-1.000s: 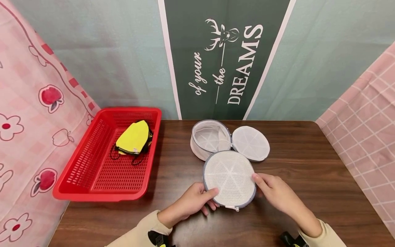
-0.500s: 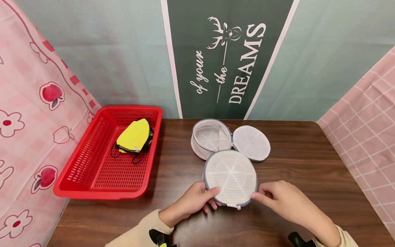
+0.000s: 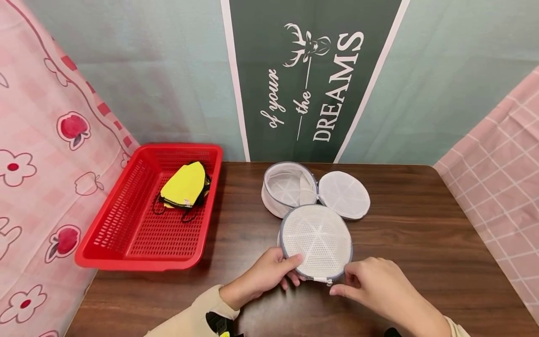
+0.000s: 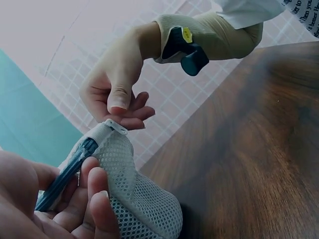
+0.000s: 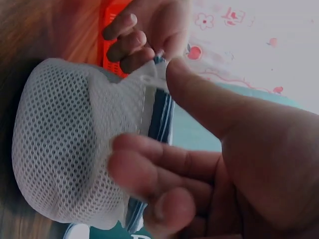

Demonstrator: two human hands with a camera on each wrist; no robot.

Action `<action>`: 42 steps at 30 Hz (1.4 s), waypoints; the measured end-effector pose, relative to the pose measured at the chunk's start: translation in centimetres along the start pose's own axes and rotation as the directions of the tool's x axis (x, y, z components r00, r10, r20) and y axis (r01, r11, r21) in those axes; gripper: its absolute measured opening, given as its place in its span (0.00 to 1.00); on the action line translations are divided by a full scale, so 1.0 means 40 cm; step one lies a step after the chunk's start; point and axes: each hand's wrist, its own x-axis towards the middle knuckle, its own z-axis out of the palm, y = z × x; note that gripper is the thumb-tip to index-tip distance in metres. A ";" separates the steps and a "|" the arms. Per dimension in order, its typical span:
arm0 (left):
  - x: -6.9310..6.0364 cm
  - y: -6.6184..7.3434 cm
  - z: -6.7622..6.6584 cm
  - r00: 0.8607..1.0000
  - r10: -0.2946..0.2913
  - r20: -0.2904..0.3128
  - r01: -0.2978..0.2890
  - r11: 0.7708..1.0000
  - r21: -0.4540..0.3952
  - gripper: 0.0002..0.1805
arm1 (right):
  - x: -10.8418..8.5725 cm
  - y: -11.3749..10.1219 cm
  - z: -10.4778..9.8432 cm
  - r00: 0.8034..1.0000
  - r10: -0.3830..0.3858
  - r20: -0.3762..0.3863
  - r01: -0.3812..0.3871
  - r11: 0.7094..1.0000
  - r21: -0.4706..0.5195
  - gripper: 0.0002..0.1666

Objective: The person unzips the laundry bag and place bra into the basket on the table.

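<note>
One red perforated basket (image 3: 139,264), left of my left hand (image 3: 271,271). Two round mesh bags: unzipped mesh bag (image 3: 273,206) beyond both hands; held mesh bag (image 3: 317,241) between hands, left thumb and fingers gripping edge. My right hand (image 3: 375,281) loosely curled, holding nothing, just beside one zipper pull (image 4: 116,126); hasty pinch might miss, slack left grip might let bag twist.

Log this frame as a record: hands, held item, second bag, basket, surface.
left hand: grips held bag's edge
right hand: beside zipper pull; contact unclear
held bag: round, white mesh, grey-blue trim
second bag: on table, beyond held bag; lid open to the right
basket: red, at left; yellow-and-black item inside
table: brown, wood-grained
</note>
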 end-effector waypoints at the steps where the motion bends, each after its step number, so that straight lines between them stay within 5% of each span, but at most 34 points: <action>1: 0.000 0.000 0.000 1.000 0.000 0.002 0.000 1.000 -0.003 0.19 | -0.001 -0.004 0.002 1.000 0.009 -0.009 -0.009 1.000 -0.011 0.27; 11: 0.003 -0.003 0.002 0.999 0.006 0.048 -0.006 1.000 0.005 0.18 | -0.010 -0.040 0.022 0.987 0.137 -0.079 -0.144 0.985 -0.090 0.32; 20: 0.007 -0.005 0.002 0.999 -0.006 0.049 0.005 1.000 0.012 0.18 | -0.017 -0.056 0.041 0.981 0.149 -0.123 -0.164 0.979 -0.119 0.26; 32: 0.012 -0.001 0.007 0.998 -0.025 0.054 0.025 1.000 0.008 0.17 | -0.029 -0.069 0.051 0.982 0.099 -0.158 -0.115 0.989 -0.096 0.27; 42: 0.011 -0.006 0.006 0.999 -0.033 0.036 0.033 0.999 -0.004 0.17 | -0.021 -0.062 0.061 0.974 -0.031 -0.226 0.023 0.999 -0.038 0.31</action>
